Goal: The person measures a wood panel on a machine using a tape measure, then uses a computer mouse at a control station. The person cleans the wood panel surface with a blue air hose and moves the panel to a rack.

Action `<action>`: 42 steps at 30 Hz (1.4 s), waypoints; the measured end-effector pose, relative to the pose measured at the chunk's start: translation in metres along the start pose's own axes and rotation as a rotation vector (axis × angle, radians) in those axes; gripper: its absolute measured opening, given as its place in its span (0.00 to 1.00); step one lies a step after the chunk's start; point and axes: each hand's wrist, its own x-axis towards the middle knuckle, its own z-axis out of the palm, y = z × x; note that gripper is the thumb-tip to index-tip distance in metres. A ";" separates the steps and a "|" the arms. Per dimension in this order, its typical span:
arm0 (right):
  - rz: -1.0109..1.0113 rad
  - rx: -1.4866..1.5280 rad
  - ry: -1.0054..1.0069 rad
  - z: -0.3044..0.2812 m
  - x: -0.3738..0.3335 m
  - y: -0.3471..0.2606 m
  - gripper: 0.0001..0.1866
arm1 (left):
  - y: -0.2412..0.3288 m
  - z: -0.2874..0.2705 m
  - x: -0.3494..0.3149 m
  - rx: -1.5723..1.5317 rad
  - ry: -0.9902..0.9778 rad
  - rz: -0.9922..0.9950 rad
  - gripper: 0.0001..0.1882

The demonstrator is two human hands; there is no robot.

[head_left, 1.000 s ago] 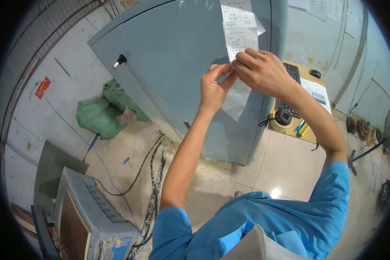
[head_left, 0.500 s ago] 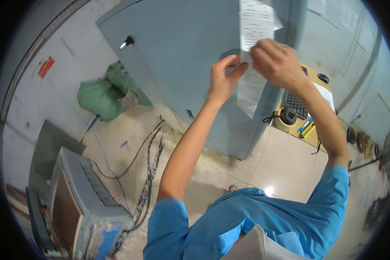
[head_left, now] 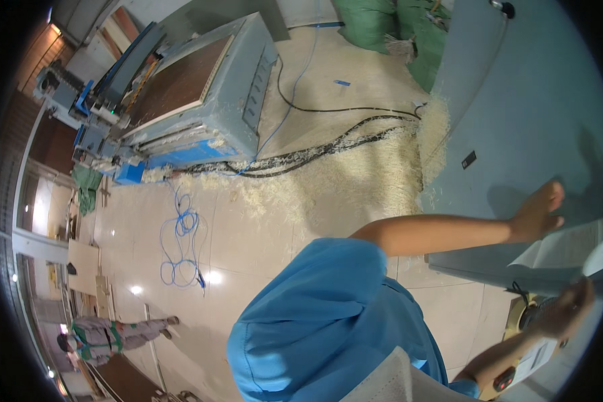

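At the right edge, my left hand (head_left: 537, 213) is beside the blue-grey cabinet (head_left: 509, 134), thumb and fingers apart with nothing between them. Just below its fingertips, white paper sheets (head_left: 559, 249) hang against the cabinet front. Lower down, my right hand (head_left: 568, 311) is blurred near the paper's lower side; whether its fingers grip anything cannot be made out. Both forearms reach out from blue sleeves (head_left: 321, 288).
A machine (head_left: 248, 100) with a brown board on top stands at upper left. Black cables (head_left: 328, 147) lie among wood shavings (head_left: 382, 174). Green sacks (head_left: 368, 23) lean near the cabinet. A coiled blue hose (head_left: 184, 224) is on the floor; another person (head_left: 100, 338) stands at lower left.
My view has swung left, putting the cabinet and paper at the right edge. My hands, earlier close together on the paper, are now apart, the left one off it.
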 end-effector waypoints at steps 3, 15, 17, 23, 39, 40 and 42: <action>0.039 0.392 -0.338 0.079 -0.059 -0.036 0.12 | -0.025 -0.078 -0.073 -0.292 0.143 -0.436 0.07; -0.490 0.936 -0.963 0.262 -0.185 -0.284 0.10 | -0.029 -0.353 -0.228 -0.205 0.562 -1.072 0.24; -0.584 1.045 -1.010 0.281 -0.191 -0.319 0.11 | -0.035 -0.381 -0.238 -0.271 0.749 -1.042 0.16; -0.589 1.230 -1.056 0.331 -0.191 -0.418 0.07 | -0.043 -0.494 -0.243 0.056 0.830 -0.936 0.13; 0.218 1.062 -1.372 0.750 -0.152 -0.604 0.20 | -0.071 -0.850 -0.111 0.926 0.722 -0.832 0.11; 0.183 1.099 -1.345 0.785 -0.140 -0.642 0.22 | -0.063 -0.871 -0.105 0.971 0.757 -0.825 0.11; 0.161 1.212 -1.490 0.844 -0.115 -0.732 0.29 | -0.045 -0.908 -0.096 0.989 0.868 -0.798 0.11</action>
